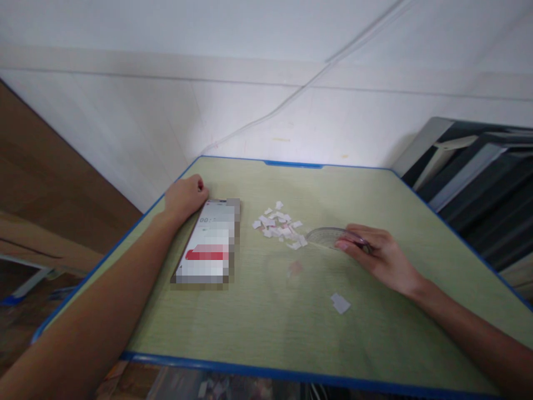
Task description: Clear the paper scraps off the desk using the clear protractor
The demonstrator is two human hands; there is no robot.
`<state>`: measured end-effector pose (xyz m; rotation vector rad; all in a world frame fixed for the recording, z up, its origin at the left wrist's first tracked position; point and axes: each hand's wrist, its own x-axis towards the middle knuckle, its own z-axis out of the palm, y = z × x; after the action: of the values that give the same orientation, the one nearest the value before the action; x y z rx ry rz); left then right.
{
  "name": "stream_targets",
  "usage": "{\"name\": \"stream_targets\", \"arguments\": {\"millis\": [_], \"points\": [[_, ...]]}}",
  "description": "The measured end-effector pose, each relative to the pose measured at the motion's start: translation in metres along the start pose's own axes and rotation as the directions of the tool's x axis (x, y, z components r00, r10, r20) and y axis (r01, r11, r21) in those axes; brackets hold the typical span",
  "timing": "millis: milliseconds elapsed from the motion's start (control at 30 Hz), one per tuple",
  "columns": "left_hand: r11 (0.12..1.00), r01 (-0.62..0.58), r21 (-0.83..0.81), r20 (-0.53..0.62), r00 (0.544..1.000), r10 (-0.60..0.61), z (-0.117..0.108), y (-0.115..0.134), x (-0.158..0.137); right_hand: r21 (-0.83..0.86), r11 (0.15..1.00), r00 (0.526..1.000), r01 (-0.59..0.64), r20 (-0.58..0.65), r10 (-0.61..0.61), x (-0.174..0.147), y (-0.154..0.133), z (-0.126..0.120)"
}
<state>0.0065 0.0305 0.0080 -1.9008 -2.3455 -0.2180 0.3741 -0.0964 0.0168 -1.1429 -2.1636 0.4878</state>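
Observation:
My right hand [381, 253] grips a clear protractor [327, 236] between thumb and fingers, its curved edge uppermost. The protractor's far tip reaches the right side of a heap of small torn paper pieces [277, 225] on the table. Curled into a fist, my left hand [187, 194] rests by the table's left edge, with nothing visible in it. Just beside that fist lies a phone [208, 239], screen up, showing timer-like digits and a red bar; part of it is blurred out. One larger scrap of paper [340, 303] lies apart, nearer the front.
The pale green table [233, 328] has a blue rim and stands against a white wall [250, 111]. Dark folders or panels [478, 172] lean at the right. A brown wooden board [54, 172] is at the left.

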Motion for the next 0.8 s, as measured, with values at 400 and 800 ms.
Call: {"name": "stream_targets", "arguments": {"millis": [400, 800], "points": [[0.999, -0.003, -0.033, -0.017, 1.000, 0.002, 0.002, -0.001, 0.001, 0.024, 0.997, 0.995, 0.070, 0.065, -0.072, 0.001, -0.005, 0.000], [1.000, 0.002, 0.013, 0.000, 1.000, -0.002, -0.001, 0.002, -0.001, -0.033, 0.999, 0.999, 0.037, 0.015, -0.036, 0.001, -0.002, -0.007]]}}
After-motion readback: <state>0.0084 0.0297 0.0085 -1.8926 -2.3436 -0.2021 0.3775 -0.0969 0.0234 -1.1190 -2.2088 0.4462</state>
